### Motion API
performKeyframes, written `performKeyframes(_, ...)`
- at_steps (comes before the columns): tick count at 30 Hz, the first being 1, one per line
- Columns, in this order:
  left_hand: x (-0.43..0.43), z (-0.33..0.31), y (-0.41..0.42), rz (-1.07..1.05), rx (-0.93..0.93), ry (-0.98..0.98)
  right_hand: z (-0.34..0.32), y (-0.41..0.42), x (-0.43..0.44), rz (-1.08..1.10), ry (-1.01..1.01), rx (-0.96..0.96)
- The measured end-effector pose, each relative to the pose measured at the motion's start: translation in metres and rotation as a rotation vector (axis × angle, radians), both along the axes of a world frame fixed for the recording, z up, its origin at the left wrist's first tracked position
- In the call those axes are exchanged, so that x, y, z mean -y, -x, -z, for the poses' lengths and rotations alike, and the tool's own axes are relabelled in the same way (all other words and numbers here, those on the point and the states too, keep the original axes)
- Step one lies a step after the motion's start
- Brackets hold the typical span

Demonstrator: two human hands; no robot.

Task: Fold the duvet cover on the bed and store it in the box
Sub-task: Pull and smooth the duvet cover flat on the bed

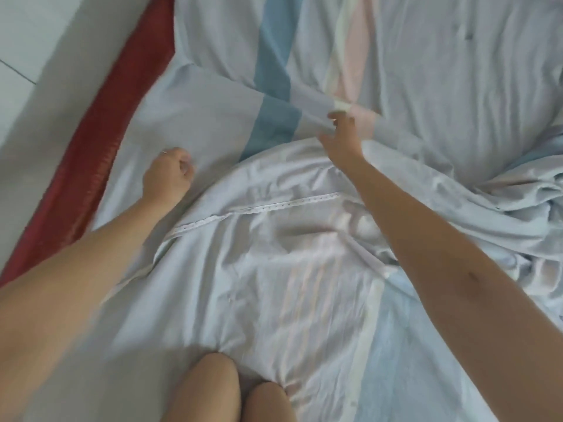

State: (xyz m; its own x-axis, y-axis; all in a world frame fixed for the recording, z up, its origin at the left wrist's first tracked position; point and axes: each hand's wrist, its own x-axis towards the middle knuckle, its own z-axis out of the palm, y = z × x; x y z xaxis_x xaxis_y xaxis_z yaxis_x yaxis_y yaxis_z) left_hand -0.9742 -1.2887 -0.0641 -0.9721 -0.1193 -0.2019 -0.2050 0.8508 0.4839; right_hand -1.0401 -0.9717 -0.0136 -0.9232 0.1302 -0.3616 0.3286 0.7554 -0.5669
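We note flat duvet cover [426, 71] beyond the right hand's [341, 138] grip; bunched folds [524, 205] rise right of it.

The duvet cover [457, 71] is pale lilac-grey with broad stripes of blue, cream and soft pink. Across its near part runs a white trim [259, 208] dotted with small holes. Left of the duvet cover the bed [100, 141] shows dark red, and beyond it the floor [45, 41] is pale grey tile.

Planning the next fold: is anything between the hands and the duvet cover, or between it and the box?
Nothing between: the right hand pinches a fold of the pale blue striped duvet cover, the left hand rests on it. No box is in view.
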Motion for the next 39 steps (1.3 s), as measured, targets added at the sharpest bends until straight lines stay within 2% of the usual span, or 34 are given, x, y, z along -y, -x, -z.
performKeyframes(1,0.004,0.001,-0.008,0.057,0.067,0.000,0.009,-0.011,0.009,-0.147,-0.070,0.082)
performKeyframes(2,0.007,0.002,-0.019,0.140,0.116,0.039,0.016,-0.026,0.018,-0.336,-0.245,0.098)
performKeyframes(4,0.004,0.004,-0.047,0.330,0.083,0.141,0.029,-0.059,0.030,-0.651,-0.636,-0.097)
performKeyframes(6,0.001,0.007,-0.072,0.489,-0.040,0.216,0.040,-0.089,0.036,-0.881,-0.768,-0.349)
performKeyframes(7,0.000,0.010,-0.081,0.563,-0.086,0.255,0.045,-0.100,0.036,-0.964,-0.785,-0.391)
performKeyframes(8,0.002,0.013,-0.090,0.593,-0.102,0.294,0.054,-0.108,0.034,-0.998,-0.800,-0.334)
performKeyframes(10,0.011,0.020,-0.098,0.491,-0.097,0.308,0.058,-0.113,0.036,-0.928,-0.846,-0.102)
performKeyframes(12,0.018,0.018,-0.103,0.303,-0.043,0.231,0.049,-0.099,0.041,-0.788,-0.865,0.045)
performKeyframes(13,0.022,0.016,-0.102,0.200,-0.011,0.187,0.048,-0.090,0.041,-0.780,-0.852,0.059)
performKeyframes(16,0.041,0.009,-0.093,0.007,0.023,0.143,0.041,-0.068,0.053,-0.849,-0.822,0.031)
performKeyframes(21,0.081,0.005,-0.063,-0.103,0.013,0.202,0.012,-0.018,0.074,-0.325,-0.549,-0.006)
performKeyframes(24,0.083,0.011,-0.052,-0.132,-0.059,0.234,-0.006,0.017,0.090,-0.176,-0.412,-0.110)
performKeyframes(29,0.089,0.039,-0.037,-0.191,-0.022,0.228,-0.004,0.082,0.134,-0.059,-0.148,-0.231)
performKeyframes(31,0.111,0.052,-0.030,-0.144,-0.091,0.132,0.004,0.107,0.158,-0.091,-0.066,-0.244)
performKeyframes(33,0.133,0.060,-0.027,-0.141,-0.111,-0.017,0.014,0.126,0.180,-0.150,-0.068,-0.232)
performKeyframes(36,0.157,0.065,-0.022,-0.199,-0.029,-0.275,0.036,0.143,0.209,-0.197,-0.113,-0.182)
performKeyframes(39,0.169,0.070,-0.015,-0.263,0.100,-0.428,0.054,0.159,0.228,-0.187,-0.137,-0.155)
